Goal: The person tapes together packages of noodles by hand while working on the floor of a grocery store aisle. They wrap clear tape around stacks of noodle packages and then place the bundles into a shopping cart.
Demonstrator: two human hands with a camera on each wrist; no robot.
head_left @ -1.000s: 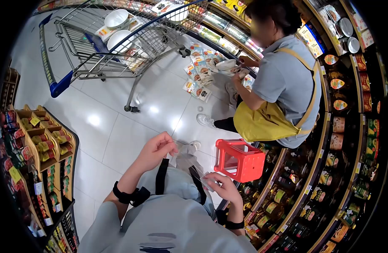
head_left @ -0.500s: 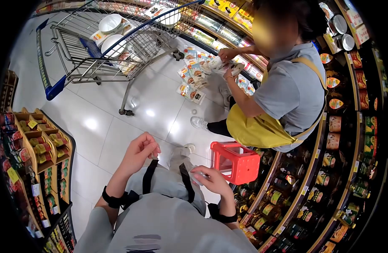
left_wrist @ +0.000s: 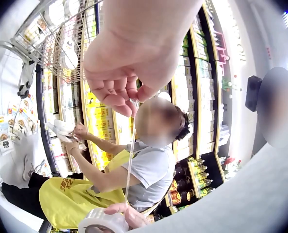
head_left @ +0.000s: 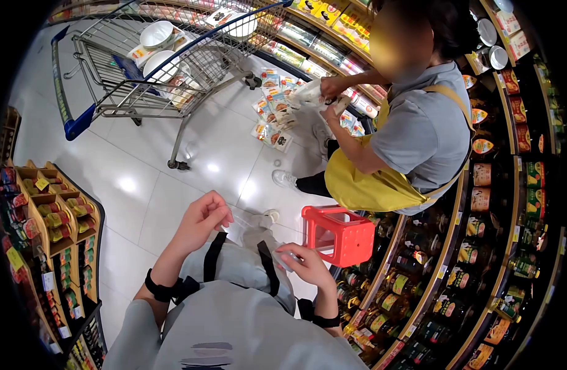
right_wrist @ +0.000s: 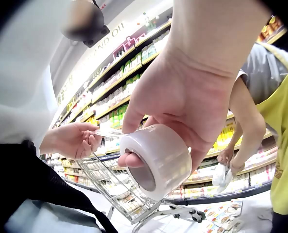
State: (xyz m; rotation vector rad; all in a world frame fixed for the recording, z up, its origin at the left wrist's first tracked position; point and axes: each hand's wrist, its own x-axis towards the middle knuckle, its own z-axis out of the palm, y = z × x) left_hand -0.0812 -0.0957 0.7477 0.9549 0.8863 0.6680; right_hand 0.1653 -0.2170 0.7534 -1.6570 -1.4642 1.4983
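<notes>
My right hand point(head_left: 309, 266) holds a roll of clear packing tape point(right_wrist: 174, 162), with fingertips poking through its core. A narrow clear strip point(left_wrist: 131, 167) runs taut from that roll to my left hand point(head_left: 203, 223), whose thumb and fingertips pinch its free end. Both hands are above my lap, apart from each other, the left one farther from my body. In the head view the roll is mostly hidden under the right hand, and the strip barely shows.
A person in a yellow apron point(head_left: 364, 179) sits ahead to the right, handling a white package point(head_left: 308, 92). Several food packets point(head_left: 272, 135) lie on the floor. A red stool point(head_left: 354, 237) stands by the bottle shelves; a shopping cart point(head_left: 182, 132) with white bowls point(head_left: 156, 34) is at left.
My left hand has shifted slightly left, and the tape roll has turned under my right hand. The other person has leaned forward and lifted a white package.
</notes>
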